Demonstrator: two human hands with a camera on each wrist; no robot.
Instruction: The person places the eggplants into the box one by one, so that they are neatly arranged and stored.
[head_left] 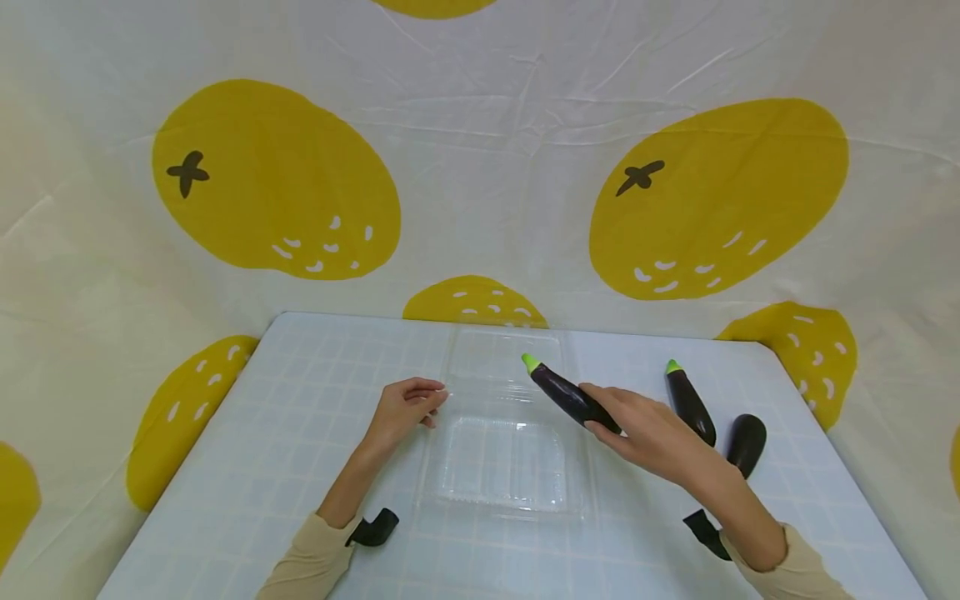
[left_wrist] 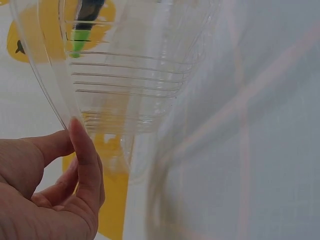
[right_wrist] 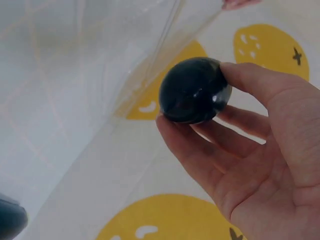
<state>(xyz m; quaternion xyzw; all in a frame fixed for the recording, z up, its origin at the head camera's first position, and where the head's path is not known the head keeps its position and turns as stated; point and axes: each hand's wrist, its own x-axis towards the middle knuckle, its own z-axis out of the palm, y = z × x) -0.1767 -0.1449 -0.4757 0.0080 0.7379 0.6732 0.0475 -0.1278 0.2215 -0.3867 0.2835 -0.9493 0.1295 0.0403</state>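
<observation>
Left hand (head_left: pixel 405 408) pinches the clear box (head_left: pixel 504 465), apparently unfilled; right hand (head_left: pixel 637 429) grips one eggplant (head_left: pixel 567 397); two more eggplants (head_left: pixel 690 406) (head_left: pixel 747 444) remain on the counter (head_left: pixel 315 392).

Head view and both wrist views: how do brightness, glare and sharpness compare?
Head view: brightest, with white glints on the clear ribbed plastic container; left wrist view: dimmer and greyer, a soft shadow on the pale checked tablecloth, whose lines look blurred; right wrist view: also dim, a bright reflection on the glossy dark eggplant in the right hand.
</observation>
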